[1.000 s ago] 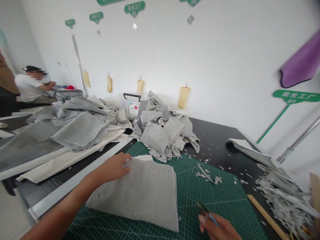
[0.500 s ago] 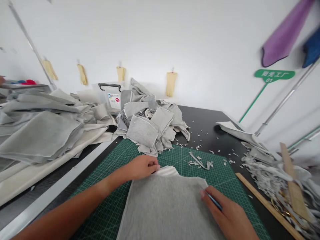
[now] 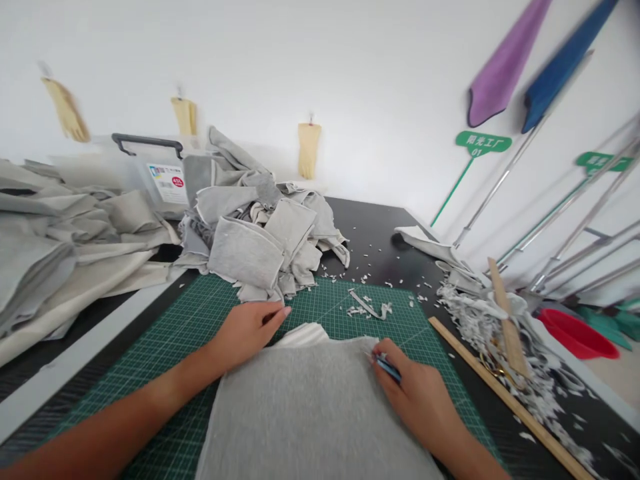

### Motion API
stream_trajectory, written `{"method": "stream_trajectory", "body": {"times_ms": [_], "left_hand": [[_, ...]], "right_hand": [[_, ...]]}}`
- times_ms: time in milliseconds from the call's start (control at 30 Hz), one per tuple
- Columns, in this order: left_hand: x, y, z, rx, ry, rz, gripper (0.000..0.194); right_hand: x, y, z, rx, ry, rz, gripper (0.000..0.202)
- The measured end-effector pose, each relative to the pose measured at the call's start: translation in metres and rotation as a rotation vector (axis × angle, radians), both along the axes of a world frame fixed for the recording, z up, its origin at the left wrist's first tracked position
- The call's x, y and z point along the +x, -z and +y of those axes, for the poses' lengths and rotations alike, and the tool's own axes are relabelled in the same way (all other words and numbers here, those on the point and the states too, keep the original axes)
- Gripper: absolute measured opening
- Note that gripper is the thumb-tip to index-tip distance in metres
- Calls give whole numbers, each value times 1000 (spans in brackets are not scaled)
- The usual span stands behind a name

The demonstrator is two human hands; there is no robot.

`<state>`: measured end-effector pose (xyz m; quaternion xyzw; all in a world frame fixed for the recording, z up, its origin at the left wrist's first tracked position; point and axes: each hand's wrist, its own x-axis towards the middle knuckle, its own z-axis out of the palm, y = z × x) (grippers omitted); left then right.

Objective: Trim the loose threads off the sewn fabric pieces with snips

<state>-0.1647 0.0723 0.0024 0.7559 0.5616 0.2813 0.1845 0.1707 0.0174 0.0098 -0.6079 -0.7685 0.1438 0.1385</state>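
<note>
While my right hand (image 3: 413,387) holds a blue tool (image 3: 388,367), my left hand (image 3: 247,337) touches gray cloth (image 3: 320,407). Its grip (partly hidden) I can't judge.

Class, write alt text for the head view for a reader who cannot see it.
A left hand and a right hand are at the far corners of a grey cloth on a green mat; the right hand holds a small blue tool. Behind are heaped grey pieces; to the right lie pale scraps and wooden strips.
</note>
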Motion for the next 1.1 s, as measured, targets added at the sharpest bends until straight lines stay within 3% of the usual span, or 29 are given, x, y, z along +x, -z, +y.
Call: {"method": "stream_trajectory", "body": {"times_ms": [100,200,433,700,1100], "left_hand": [[-6,0,4,-32,-55,-47,50],[-11,1,8,-86,-87,-237,52],[-16,10,22,-231,-23,-611,42],[-18,15,39,-293,-33,-772,35],[-35,25,48,-401,19,-799,39]], "right_hand": [[0,0,-1,-12,-11,-21,18],[1,0,0,-27,-24,-15,20],[13,4,-5,-104,-50,79,21],[24,8,-22,-121,19,15,25],[8,2,0,-87,32,51,22]]}}
